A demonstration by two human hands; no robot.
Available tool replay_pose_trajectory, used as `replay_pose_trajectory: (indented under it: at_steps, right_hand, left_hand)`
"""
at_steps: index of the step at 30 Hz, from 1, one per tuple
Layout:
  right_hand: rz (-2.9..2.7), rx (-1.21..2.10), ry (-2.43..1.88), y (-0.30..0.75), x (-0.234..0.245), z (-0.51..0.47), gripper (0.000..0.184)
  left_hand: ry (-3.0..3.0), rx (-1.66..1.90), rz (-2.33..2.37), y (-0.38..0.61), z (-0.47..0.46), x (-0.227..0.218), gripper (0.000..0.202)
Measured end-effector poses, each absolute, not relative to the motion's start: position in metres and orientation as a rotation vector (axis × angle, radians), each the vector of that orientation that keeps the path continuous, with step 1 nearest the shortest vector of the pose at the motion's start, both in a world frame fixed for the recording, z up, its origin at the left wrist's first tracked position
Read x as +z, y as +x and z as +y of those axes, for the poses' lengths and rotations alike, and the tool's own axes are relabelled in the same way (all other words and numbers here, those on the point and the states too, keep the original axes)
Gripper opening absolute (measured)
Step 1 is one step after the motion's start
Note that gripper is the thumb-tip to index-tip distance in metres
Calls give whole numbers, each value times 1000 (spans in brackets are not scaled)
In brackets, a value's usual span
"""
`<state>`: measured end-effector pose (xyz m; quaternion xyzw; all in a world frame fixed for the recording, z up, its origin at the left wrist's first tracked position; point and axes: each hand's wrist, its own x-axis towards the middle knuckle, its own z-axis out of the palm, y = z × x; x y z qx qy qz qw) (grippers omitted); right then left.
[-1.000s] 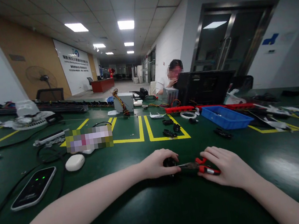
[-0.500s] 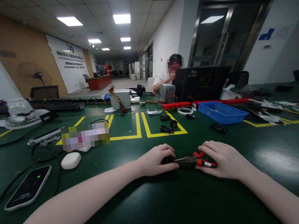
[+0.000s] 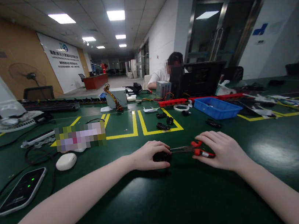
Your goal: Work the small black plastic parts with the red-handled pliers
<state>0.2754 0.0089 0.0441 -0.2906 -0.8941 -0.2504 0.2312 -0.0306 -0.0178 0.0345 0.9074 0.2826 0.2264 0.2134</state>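
Curled fingers of my left hand [image 3: 150,155] close around a small black object [image 3: 161,157], mostly hidden and too dark to name. In my right hand [image 3: 226,151] are needle-nose pliers [image 3: 201,153] with red and black handles, which stand apart. Their long metal jaws [image 3: 181,149] point left, the tips reaching the fingertips of my left hand beside the black object. Whether the jaws grip it I cannot tell. Both hands are low over the green tabletop [image 3: 162,206].
Several small black bundles [image 3: 163,126] lie around a yellow-taped rectangle. Behind are a blue tray [image 3: 217,109], a power supply [image 3: 117,98] and a black computer case [image 3: 200,80], with a person [image 3: 161,76] seated beyond. A phone-like device [image 3: 23,191] and white earbud case [image 3: 66,162] lie left.
The view has shifted slightly, moving the scene left and up. The pliers' jaws now lie nearer the top of my left hand's fingers. Both hands keep their hold.
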Motion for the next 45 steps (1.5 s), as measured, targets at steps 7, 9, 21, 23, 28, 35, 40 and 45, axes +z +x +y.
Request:
replay_pose_trajectory:
  at_steps: [7, 9, 21, 23, 28, 35, 40, 45]
  right_hand:
    - [-2501, -678, -794, 274, 42, 8, 50]
    - [-2503, -662, -799, 272, 42, 7, 50]
    - [-2537, -606, -798, 268, 38, 5, 49]
    - [-2543, -595, -813, 267, 36, 5, 48]
    - [-2555, -572, -829, 267, 35, 5, 47]
    - [-2573, -525, -835, 265, 38, 2, 43]
    - [-2574, -443, -861, 265, 36, 2, 41]
    - [-2612, -286, -937, 263, 37, 1, 38]
  left_hand:
    - [2412, 619, 716, -33, -16, 32, 41]
    - [2386, 632, 713, -33, -16, 31, 40]
    - [2237, 719, 675, -30, -9, 23, 38]
    - [2228, 719, 679, -30, -8, 23, 39]
    - [2225, 723, 672, -31, -6, 21, 39]
    - [2208, 714, 681, -32, -9, 24, 39]
    - [2208, 741, 701, -31, -11, 27, 37]
    - [2243, 760, 676, -31, -9, 24, 38]
